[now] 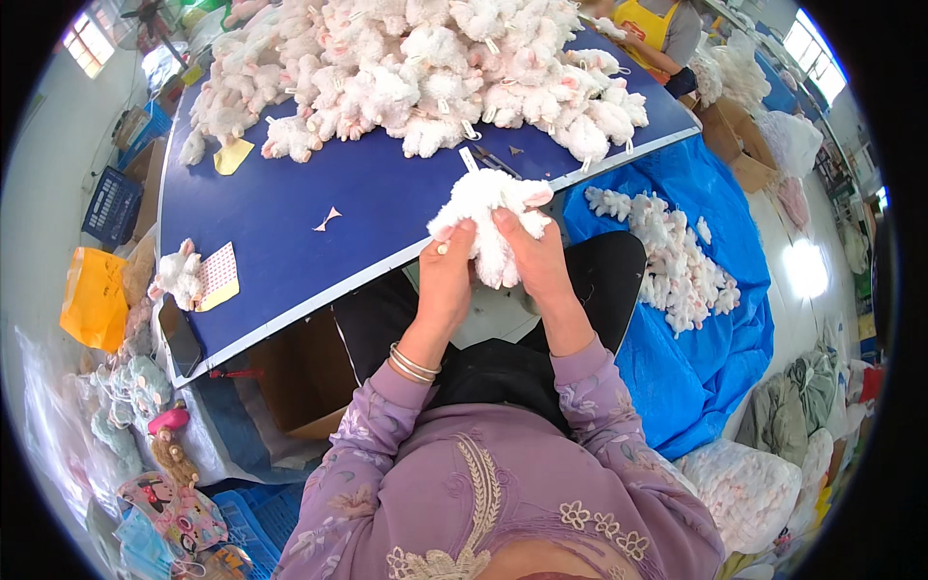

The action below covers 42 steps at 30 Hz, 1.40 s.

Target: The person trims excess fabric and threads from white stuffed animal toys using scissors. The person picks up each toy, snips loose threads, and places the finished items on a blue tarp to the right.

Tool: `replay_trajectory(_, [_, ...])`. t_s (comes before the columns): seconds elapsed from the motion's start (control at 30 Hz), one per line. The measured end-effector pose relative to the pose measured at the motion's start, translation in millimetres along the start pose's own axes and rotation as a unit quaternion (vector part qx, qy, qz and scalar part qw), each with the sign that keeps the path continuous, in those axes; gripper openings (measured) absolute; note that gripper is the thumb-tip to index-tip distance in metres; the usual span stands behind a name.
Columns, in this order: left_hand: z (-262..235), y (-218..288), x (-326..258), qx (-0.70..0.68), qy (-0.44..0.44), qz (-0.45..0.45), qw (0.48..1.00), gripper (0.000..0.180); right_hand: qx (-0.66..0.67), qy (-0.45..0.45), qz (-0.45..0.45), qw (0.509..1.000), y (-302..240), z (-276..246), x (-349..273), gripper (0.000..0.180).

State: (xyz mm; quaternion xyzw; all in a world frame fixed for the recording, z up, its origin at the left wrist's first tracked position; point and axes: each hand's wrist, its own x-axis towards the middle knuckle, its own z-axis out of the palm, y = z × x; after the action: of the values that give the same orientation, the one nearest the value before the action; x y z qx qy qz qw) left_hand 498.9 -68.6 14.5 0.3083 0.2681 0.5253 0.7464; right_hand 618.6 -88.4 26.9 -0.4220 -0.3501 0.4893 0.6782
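Note:
Between my two hands is a small white plush toy point(491, 198) with pink ears and a white loop tag, held over the near edge of the blue table point(387, 217). My left hand point(448, 266) closes on its left side, thumb pressed into the fur. On the other side my right hand point(536, 256) grips it with the thumb near the middle. The fingers beneath the toy are mostly hidden. Just beyond it, a pair of dark snips point(498, 162) lies on the table, and a large pile of similar white plush toys point(416, 77) covers the far side.
To my right, more plush toys point(672, 256) lie on a blue plastic sheet point(667, 387). At the table's left are a single plush point(178, 275), a sticker sheet point(218, 276) and a phone point(180, 335). A cardboard box point(300, 372) sits underneath. Another person point(657, 39) works at the far right.

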Motion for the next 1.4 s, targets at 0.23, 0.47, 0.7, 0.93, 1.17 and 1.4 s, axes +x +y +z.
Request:
replay_trajectory(0.23, [-17, 23, 9, -0.032, -0.030, 0.003, 0.999, 0.037, 0.073, 0.022, 0.057, 0.995, -9, -39, 7, 0.032])
replay_trajectory(0.47, [-25, 21, 9, -0.006, -0.020, -0.027, 0.999, 0.036, 0.281, -0.023, -0.184, 0.942, -64, -127, 25, 0.062])
replay_trajectory(0.7, [-11, 12, 11, 0.030, -0.041, -0.063, 0.997, 0.030, -0.429, 0.157, -0.210, 0.864, -63, -127, 103, 0.046])
replay_trajectory(0.93, [-10, 8, 5, 0.074, -0.076, -0.077, 0.991, 0.027, -0.612, 0.146, -0.250, 0.736, -22, -159, 144, 0.043])
replay_trajectory(1.17, [6, 0, 1, 0.200, -0.091, 0.012, 0.975, 0.029, -0.392, 0.072, -0.062, 0.915, -94, -96, 52, 0.029])
replay_trajectory(1.4, [2, -1, -5, 0.310, -0.188, -0.089, 0.928, 0.048, -0.411, -0.169, -0.064, 0.894, -76, -55, 5, 0.041])
